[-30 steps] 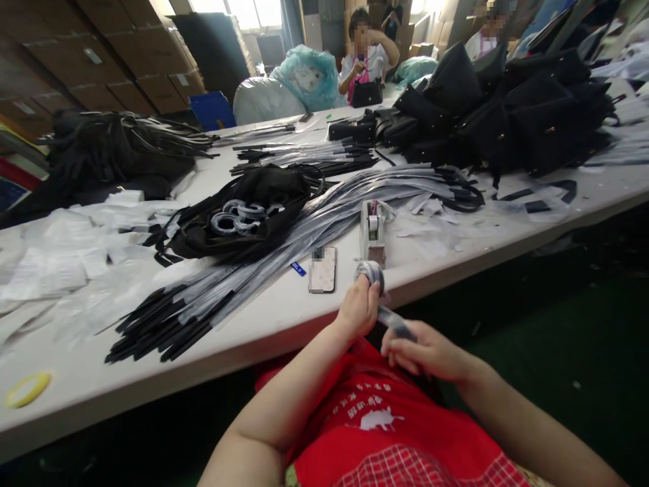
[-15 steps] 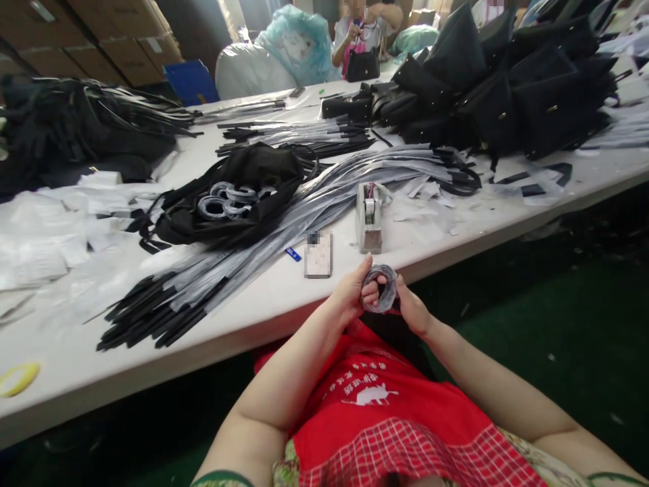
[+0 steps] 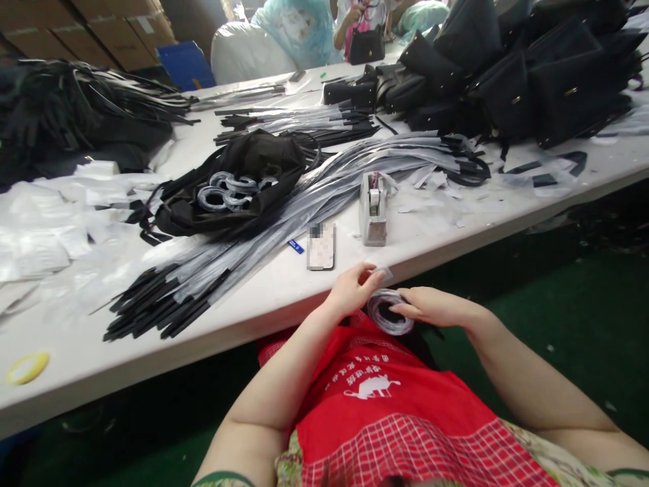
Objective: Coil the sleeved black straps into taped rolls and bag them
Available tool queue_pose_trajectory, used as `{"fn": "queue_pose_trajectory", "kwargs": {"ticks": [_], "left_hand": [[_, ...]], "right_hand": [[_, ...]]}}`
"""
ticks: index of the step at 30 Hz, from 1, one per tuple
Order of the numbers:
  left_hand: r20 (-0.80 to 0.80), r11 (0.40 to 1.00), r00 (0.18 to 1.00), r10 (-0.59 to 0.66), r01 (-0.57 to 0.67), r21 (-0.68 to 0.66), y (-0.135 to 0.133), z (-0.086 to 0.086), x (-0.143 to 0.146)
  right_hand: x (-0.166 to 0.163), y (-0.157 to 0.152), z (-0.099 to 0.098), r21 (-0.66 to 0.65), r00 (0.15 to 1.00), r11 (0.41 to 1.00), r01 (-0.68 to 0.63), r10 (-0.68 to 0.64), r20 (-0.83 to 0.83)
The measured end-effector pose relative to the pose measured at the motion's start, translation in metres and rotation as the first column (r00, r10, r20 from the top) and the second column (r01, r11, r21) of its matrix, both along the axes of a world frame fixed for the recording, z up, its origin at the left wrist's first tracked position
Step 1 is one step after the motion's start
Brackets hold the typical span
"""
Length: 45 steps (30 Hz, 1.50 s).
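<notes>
Just below the table's front edge, over my red apron, I hold a coiled strap wrapped in clear plastic (image 3: 388, 314). My left hand (image 3: 352, 289) pinches the coil's upper left side and its loose end. On the right rim, my right hand (image 3: 430, 306) rests with its fingers closed over the coil. A white tape dispenser (image 3: 372, 208) stands on the table just beyond my hands. Beside it lies a phone (image 3: 321, 246).
Long wrapped black straps (image 3: 243, 253) fan across the white table (image 3: 284, 297). A black bag holds several finished coils (image 3: 230, 193). Black handbags (image 3: 512, 81) are heaped at the right rear. Plastic sleeves (image 3: 45, 237) lie at left, with a yellow tape ring (image 3: 28, 367). Another person (image 3: 362, 17) sits at the far end.
The coil was upright between my hands at the table edge; now it lies lower and flatter over my lap. My right hand has slid onto its right rim.
</notes>
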<state>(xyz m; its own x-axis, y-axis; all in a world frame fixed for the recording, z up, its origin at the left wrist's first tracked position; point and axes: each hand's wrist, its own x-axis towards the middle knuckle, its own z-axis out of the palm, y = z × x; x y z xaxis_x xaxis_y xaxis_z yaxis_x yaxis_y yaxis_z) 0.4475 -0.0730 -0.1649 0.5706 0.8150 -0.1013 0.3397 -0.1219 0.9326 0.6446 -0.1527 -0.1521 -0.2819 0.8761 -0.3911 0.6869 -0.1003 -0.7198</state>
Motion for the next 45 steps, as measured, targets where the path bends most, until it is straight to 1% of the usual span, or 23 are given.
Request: {"fn": "queue_pose_trajectory", "kwargs": {"ticks": [2,4,5,7,9,11,13,15,17,19,20,22,24,26,29,31,32,33,36,38,41,43,45], "left_hand": [[-0.034,0.968,0.967,-0.251,0.251,0.017,-0.003,0.001,0.001],[0.033,0.957,0.957,-0.289,0.29,-0.008,-0.006,0.001,0.005],[0.096,0.973,0.97,-0.221,0.226,-0.041,-0.008,0.001,0.008],[0.239,0.987,0.97,0.034,0.005,-0.161,-0.012,-0.002,0.013],[0.339,0.929,0.89,0.305,-0.199,-0.313,-0.019,-0.005,0.018],[0.4,0.851,0.785,0.473,-0.289,-0.439,-0.027,-0.007,0.021],[0.445,0.809,0.722,0.529,-0.271,-0.522,-0.035,-0.009,0.021],[0.457,0.793,0.741,0.492,-0.165,-0.587,-0.039,-0.009,0.016],[0.442,0.767,0.823,0.357,0.013,-0.642,-0.04,-0.006,0.009],[0.425,0.752,0.887,0.179,0.155,-0.641,-0.04,-0.003,0.002],[0.414,0.775,0.904,0.106,0.186,-0.604,-0.042,-0.001,0.0],[0.377,0.842,0.925,0.037,0.174,-0.511,-0.046,0.002,-0.003],[0.348,0.857,0.937,0.025,0.159,-0.491,-0.051,0.002,-0.003],[0.334,0.81,0.941,0.047,0.16,-0.565,-0.052,0.001,-0.001],[0.315,0.687,0.939,0.139,0.137,-0.713,-0.047,-0.006,0.001],[0.295,0.608,0.937,0.188,0.124,-0.784,-0.042,-0.012,0.003],[0.282,0.598,0.94,0.19,0.117,-0.793,-0.041,-0.015,0.004],[0.265,0.617,0.948,0.177,0.103,-0.78,-0.04,-0.018,0.005],[0.166,0.756,0.976,0.142,0.001,-0.655,-0.041,-0.027,0.008],[0.102,0.818,0.984,0.142,-0.059,-0.573,-0.043,-0.033,0.008],[0.066,0.854,0.99,0.128,-0.076,-0.514,-0.047,-0.039,0.003],[0.062,0.863,0.993,0.099,-0.055,-0.503,-0.053,-0.041,-0.004],[0.069,0.851,0.997,0.046,-0.003,-0.525,-0.059,-0.043,-0.011]], "right_hand": [[0.0,-0.001,0.005,0.045,0.993,0.995,-0.089,0.085,0.081],[-0.005,0.0,0.005,0.111,0.999,0.993,-0.044,0.043,0.014],[-0.008,0.0,0.003,0.141,0.999,0.99,0.011,-0.005,-0.041],[-0.016,-0.001,-0.004,0.194,0.98,0.968,0.159,-0.13,-0.153],[-0.024,-0.003,-0.014,0.223,0.934,0.928,0.298,-0.234,-0.271],[-0.03,-0.006,-0.021,0.207,0.868,0.88,0.426,-0.333,-0.369],[-0.028,-0.006,-0.021,0.159,0.818,0.858,0.488,-0.386,-0.426],[-0.02,-0.005,-0.013,0.091,0.843,0.92,0.381,-0.305,-0.442],[-0.01,-0.003,-0.002,0.009,0.894,0.991,0.136,-0.119,-0.431],[-0.002,-0.003,0.006,-0.06,0.909,0.997,-0.053,0.024,-0.415],[0.0,-0.003,0.008,-0.077,0.913,0.993,-0.087,0.049,-0.406],[0.002,-0.006,0.005,-0.097,0.915,0.991,-0.089,0.043,-0.401],[0.0,-0.01,-0.004,-0.137,0.901,0.988,-0.069,0.003,-0.434],[-0.003,-0.014,-0.015,-0.184,0.872,0.982,-0.034,-0.06,-0.486],[-0.011,-0.021,-0.031,-0.274,0.802,0.959,0.077,-0.223,-0.554],[-0.019,-0.025,-0.038,-0.376,0.726,0.91,0.176,-0.378,-0.575],[-0.024,-0.027,-0.042,-0.432,0.686,0.873,0.227,-0.458,-0.565],[-0.029,-0.029,-0.045,-0.481,0.649,0.832,0.275,-0.53,-0.545],[-0.043,-0.034,-0.056,-0.56,0.567,0.731,0.391,-0.67,-0.479],[-0.051,-0.037,-0.062,-0.549,0.559,0.718,0.428,-0.688,-0.463],[-0.052,-0.038,-0.066,-0.506,0.63,0.767,0.394,-0.626,-0.459],[-0.041,-0.032,-0.061,-0.442,0.745,0.847,0.295,-0.493,-0.448],[-0.017,-0.015,-0.051,-0.301,0.866,0.927,0.224,-0.331,-0.375]]}}
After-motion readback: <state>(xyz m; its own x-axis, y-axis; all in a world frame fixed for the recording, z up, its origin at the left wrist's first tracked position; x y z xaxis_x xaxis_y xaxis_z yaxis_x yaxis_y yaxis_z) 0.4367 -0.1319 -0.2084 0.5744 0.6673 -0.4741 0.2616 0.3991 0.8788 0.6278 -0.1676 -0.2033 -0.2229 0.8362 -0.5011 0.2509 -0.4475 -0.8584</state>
